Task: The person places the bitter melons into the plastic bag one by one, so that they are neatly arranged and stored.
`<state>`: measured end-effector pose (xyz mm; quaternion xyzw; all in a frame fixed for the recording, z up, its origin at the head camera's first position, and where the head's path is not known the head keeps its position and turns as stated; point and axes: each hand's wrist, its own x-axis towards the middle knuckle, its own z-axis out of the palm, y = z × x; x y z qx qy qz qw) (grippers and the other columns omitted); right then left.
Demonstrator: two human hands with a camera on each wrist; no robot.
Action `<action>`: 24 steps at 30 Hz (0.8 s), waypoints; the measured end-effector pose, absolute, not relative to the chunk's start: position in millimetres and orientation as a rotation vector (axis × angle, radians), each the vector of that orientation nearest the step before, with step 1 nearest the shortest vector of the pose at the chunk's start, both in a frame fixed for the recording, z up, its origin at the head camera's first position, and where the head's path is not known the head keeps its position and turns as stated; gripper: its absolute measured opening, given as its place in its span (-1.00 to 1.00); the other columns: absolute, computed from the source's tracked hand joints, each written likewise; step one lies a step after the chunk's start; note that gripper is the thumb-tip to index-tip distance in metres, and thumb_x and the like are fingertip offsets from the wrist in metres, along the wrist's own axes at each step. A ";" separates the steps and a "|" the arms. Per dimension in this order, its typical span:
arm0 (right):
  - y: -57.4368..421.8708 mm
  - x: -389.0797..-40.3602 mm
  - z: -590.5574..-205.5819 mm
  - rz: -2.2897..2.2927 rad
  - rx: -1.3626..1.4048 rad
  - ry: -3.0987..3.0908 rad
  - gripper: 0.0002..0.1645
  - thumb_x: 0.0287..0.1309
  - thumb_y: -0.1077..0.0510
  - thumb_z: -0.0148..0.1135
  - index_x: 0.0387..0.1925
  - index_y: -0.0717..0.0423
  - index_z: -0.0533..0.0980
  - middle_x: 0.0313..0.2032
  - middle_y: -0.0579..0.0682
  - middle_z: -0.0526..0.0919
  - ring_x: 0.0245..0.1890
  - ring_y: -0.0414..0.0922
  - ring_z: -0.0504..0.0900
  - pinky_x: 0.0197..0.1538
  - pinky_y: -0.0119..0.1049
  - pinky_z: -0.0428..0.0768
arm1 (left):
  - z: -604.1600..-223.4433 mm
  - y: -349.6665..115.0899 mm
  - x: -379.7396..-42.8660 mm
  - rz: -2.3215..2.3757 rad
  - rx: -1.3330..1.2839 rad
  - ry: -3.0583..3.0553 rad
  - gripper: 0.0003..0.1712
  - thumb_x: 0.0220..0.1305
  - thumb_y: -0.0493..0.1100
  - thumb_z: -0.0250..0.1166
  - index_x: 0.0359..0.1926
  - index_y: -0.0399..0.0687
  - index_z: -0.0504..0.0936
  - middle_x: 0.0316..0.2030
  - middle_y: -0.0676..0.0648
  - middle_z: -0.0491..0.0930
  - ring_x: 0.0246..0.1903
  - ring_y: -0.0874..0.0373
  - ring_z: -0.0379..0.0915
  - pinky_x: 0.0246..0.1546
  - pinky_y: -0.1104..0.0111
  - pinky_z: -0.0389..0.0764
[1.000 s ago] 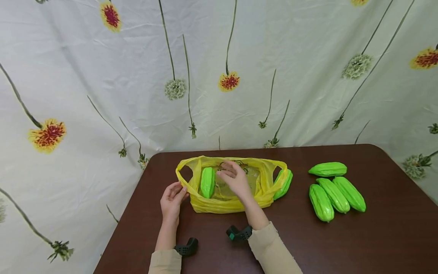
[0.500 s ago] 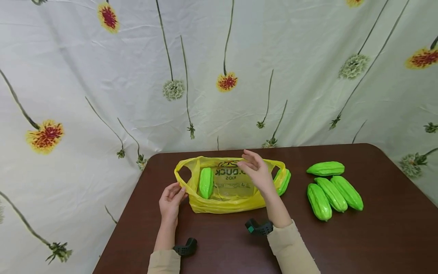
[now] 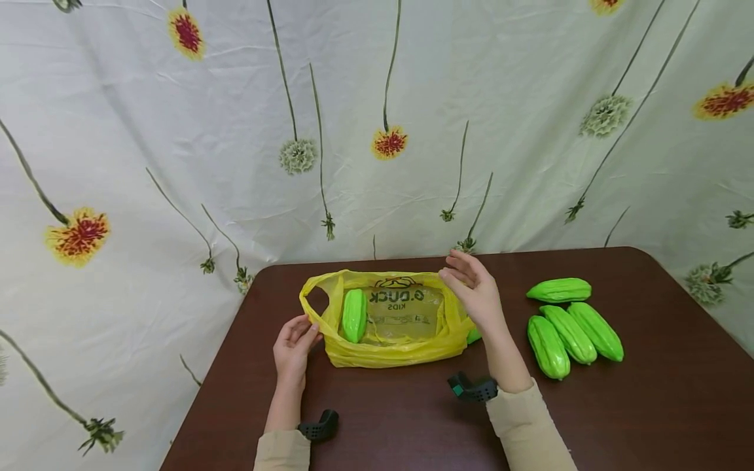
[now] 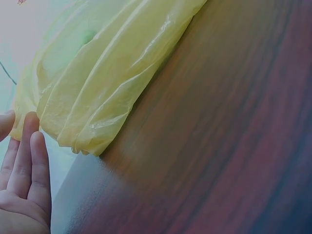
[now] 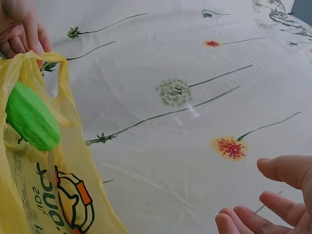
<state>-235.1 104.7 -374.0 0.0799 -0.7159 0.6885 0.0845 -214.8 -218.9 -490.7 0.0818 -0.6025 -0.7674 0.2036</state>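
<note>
A yellow plastic bag [image 3: 391, 356] with printed lettering lies on the table, its mouth spread wide. Inside it, on the left, sits a bright green, ridged, gourd-like piece [image 3: 355, 316]. My left hand [image 3: 291, 350] pinches the bag's left handle; in the left wrist view its thumb and fingertips [image 4: 31, 122] meet the yellow film. Over the bag's right end, my right hand [image 3: 478, 297] hangs with loosely bent fingers and a bare palm, holding nothing in the right wrist view. Another green piece [image 3: 474, 335] shows just beyond the bag's right side, mostly hidden.
Several similar green pieces [image 3: 568, 333] lie grouped to the right on the dark brown table [image 3: 412, 412]. A pale flowered cloth [image 3: 530, 196] hangs behind the table's far edge. Each wrist bears a black camera band.
My right hand has moved rightward from over the middle of the bag to its right end, uncovering the print inside. The left hand keeps its hold on the handle.
</note>
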 end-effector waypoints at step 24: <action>167.0 -251.3 -396.4 2.030 -0.274 -1.895 -0.44 0.24 0.13 0.19 0.26 0.11 0.33 0.15 0.14 0.44 0.02 -0.17 0.48 0.07 -0.35 0.50 | -491.1 -220.3 -215.3 -2.142 0.227 -1.645 -0.60 0.14 -0.40 0.31 0.01 -0.37 0.45 -0.26 -0.02 0.57 -0.31 0.21 0.56 -0.29 0.40 0.65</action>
